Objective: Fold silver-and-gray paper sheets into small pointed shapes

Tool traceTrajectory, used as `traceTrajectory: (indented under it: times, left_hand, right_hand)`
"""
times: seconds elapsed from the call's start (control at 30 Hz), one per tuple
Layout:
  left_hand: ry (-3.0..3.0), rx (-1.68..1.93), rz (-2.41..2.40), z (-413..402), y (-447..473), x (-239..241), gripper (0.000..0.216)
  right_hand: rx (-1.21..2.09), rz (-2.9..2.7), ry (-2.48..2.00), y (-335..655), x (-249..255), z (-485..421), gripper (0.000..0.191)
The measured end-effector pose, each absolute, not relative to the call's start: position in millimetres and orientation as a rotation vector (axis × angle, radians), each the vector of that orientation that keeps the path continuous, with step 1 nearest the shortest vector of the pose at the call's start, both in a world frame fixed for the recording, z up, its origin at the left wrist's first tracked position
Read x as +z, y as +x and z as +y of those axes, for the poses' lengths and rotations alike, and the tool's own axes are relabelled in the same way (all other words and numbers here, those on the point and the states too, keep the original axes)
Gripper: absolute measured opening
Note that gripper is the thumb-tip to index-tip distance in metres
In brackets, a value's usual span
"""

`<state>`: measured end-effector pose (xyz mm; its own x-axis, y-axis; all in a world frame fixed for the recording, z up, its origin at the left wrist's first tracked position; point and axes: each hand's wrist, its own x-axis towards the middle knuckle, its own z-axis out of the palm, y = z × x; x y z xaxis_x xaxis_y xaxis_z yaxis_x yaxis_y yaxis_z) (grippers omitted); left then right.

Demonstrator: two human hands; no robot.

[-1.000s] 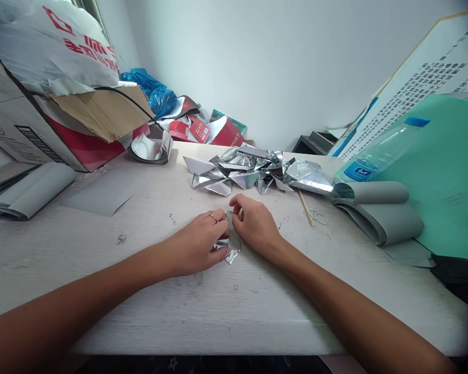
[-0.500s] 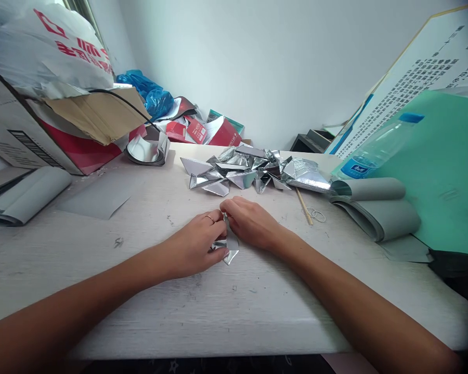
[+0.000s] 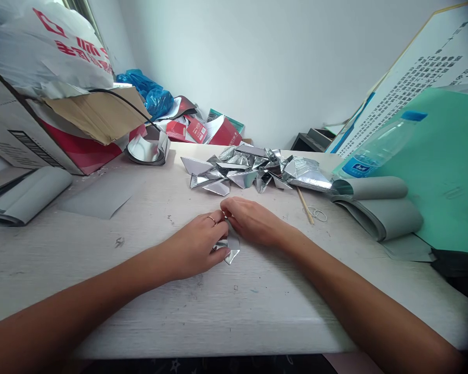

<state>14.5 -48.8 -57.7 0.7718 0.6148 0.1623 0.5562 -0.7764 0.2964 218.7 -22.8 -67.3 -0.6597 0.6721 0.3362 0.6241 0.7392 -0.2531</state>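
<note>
A small piece of folded silver foil paper (image 3: 231, 248) lies on the white wooden table (image 3: 226, 311) between my hands. My left hand (image 3: 197, 244), with a ring on one finger, is curled over the paper's left side and pinches it. My right hand (image 3: 253, 221) presses its fingertips down on the paper's top edge, fingers close together. Part of the paper is hidden under both hands. Behind them lies a pile of folded silver paper shapes (image 3: 253, 169).
A thin wooden stick (image 3: 304, 205) and rubber bands (image 3: 318, 213) lie right of the pile. Rolled grey sheets (image 3: 378, 208), a green folder (image 3: 448, 176) and a plastic bottle (image 3: 378, 145) are at right. A cardboard box (image 3: 31, 130), a tape roll (image 3: 146, 150) and a grey sheet (image 3: 97, 197) are at left.
My right hand has flattened and slid left over the top of the foil paper. The left hand has kept its pinch. The view shifted slightly.
</note>
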Motion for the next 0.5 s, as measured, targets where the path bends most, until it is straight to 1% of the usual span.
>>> traceTrajectory:
  times: [0.13,0.5]
  left_hand:
    - [2.894,0.321,0.887,-52.0,15.3,-57.2,0.015]
    - [3.207,0.218,0.765,-55.2,16.2,-59.9,0.021]
  right_hand:
    - [0.185,-2.503,-1.067,218.3,-64.2,-24.0,0.011]
    - [0.335,-2.403,-1.013,228.6,-60.4,-21.9,0.037]
